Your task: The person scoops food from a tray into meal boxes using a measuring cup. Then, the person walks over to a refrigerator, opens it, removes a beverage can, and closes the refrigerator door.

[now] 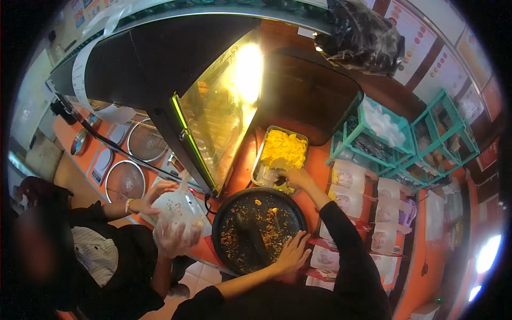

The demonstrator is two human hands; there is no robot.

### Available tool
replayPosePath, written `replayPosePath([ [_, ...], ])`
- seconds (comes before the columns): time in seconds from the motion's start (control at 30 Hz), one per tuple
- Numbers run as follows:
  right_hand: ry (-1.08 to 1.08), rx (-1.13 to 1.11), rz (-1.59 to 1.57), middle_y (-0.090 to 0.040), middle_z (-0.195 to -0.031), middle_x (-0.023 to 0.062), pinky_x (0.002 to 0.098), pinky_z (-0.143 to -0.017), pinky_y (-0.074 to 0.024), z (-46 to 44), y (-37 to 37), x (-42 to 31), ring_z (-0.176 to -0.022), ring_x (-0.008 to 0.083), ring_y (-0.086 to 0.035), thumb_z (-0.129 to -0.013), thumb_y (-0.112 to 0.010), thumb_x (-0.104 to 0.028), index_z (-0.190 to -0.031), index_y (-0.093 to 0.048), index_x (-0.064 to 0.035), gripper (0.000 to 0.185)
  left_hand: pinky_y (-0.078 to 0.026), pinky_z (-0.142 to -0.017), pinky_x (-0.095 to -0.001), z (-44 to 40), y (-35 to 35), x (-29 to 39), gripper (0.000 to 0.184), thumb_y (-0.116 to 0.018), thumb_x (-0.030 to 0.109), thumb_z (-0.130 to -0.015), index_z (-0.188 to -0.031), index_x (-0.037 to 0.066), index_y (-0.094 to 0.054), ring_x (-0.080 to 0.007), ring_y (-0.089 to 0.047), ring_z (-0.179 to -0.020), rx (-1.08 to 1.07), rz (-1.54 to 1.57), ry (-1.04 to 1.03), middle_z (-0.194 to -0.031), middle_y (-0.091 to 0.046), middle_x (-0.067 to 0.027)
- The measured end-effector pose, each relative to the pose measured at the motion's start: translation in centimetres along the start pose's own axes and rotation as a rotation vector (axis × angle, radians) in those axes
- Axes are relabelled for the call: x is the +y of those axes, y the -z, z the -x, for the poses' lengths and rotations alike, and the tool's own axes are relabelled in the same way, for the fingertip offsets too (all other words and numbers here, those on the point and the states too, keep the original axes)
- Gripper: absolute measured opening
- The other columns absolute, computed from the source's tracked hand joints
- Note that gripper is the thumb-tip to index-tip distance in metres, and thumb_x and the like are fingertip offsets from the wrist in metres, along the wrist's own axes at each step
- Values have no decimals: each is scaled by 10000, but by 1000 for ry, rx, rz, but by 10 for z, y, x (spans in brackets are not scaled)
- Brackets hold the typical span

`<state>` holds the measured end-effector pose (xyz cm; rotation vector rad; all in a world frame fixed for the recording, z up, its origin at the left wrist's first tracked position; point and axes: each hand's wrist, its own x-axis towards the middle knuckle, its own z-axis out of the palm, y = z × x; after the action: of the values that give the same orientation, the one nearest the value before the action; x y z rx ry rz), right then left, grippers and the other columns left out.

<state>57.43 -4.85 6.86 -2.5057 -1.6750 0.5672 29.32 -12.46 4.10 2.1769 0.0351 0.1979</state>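
Note:
A rectangular metal tray point(258, 172) holds a heap of crumbly yellow food point(284, 149). My right hand point(297, 180) reaches into its near end, closed around the dark handle of what looks like a scoop point(279, 182); the fingers partly hide it. Just below the tray sits a large round black pan point(218, 234) with brown crumbs point(230, 237) scattered over its bottom and a few yellow bits. My left hand point(293, 250) lies on the pan's right rim, fingers extended and holding nothing.
At left, a co-worker's hands point(170, 232) hold a clear plastic bag. A lit glass display case point(213, 106) stands behind the pan. White bags in holders point(349, 178) line the right side, near teal baskets point(378, 133). Round sieves point(125, 182) lie at left.

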Motion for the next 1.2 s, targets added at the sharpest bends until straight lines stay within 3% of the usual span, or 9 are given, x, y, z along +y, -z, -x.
replayPosePath([
  [0.1, -36, -99, 69, -660, -1025, 168, 474, -777, -497, 1, -13, 23, -964, 358, -629, -818, -606, -443, -1231, -570, -208, 477, -214, -1105, -532, 2, -1, -1, 533, -413, 338, -970, -1404, 38, -332, -388, -272, -1367, -30, 2, 28, -1447, -309, -219],
  [0.17, 1, -9, 63, -667, -944, 174, 482, -708, -508, 10, -21, 27, -882, 358, -650, -840, -565, -323, -1271, -520, -187, 455, -225, -1101, -525, 1, -3, -2, 536, -423, 333, -965, -1403, 38, -332, -389, -289, -1353, -25, -27, 33, -1431, -325, -220],
  [0.3, -124, -67, 123, -669, -882, 173, 490, -658, -509, 31, -32, 15, -786, 369, -659, -829, -554, -250, -1298, -469, -154, 487, -257, -1083, -523, 3, -8, -1, 510, -455, 308, -949, -1373, 34, -380, -383, -309, -1345, -1, 8, 25, -1411, -364, -219],
  [0.4, -79, 97, 213, -657, -810, 190, 460, -595, -510, 46, -52, 10, -728, 366, -659, -807, -591, -142, -1316, -406, -80, 546, -270, -1076, -519, 2, -9, 0, 510, -457, 306, -949, -1368, 26, -383, -389, -325, -1328, 9, -15, 12, -1391, -375, -234],
  [0.63, -87, 316, 237, -627, -860, 225, 476, -617, -504, 50, -87, 11, -760, 395, -634, -820, -635, -215, -1259, -429, -73, 505, -292, -1063, -496, 2, -9, 1, 507, -465, 295, -944, -1355, 9, -382, -411, -357, -1276, 24, -22, -18, -1340, -379, -251],
  [0.7, 46, 362, 232, -596, -681, 152, 434, -515, -484, 49, -87, 17, -598, 361, -603, -836, -553, -89, -1262, -428, -103, 445, -302, -1057, -490, 3, -9, 0, 501, -477, 284, -939, -1347, 6, -391, -416, -369, -1259, 23, -12, -12, -1322, -387, -257],
  [1.03, 12, 77, 213, -632, -725, 154, 450, -543, -479, 44, -33, 17, -660, 348, -633, -822, -585, -215, -1237, -484, -184, 428, -302, -1045, -492, 5, -11, 0, 486, -497, 274, -923, -1325, 14, -411, -430, -380, -1232, 47, -40, -10, -1296, -387, -255],
  [1.1, -6, -47, 193, -661, -835, 146, 469, -658, -501, 37, -26, 22, -774, 348, -649, -795, -635, -335, -1249, -534, -213, 480, -295, -1039, -497, 6, -10, 0, 484, -496, 271, -918, -1323, 18, -417, -426, -382, -1228, 48, -34, -1, -1287, -391, -250],
  [1.2, 15, -90, 207, -672, -852, 127, 460, -660, -505, 29, -16, 26, -766, 340, -651, -790, -625, -297, -1255, -538, -240, 477, -308, -1029, -500, 5, -10, -1, 482, -509, 264, -909, -1315, 20, -422, -430, -391, -1217, 46, 0, 1, -1285, -395, -254],
])
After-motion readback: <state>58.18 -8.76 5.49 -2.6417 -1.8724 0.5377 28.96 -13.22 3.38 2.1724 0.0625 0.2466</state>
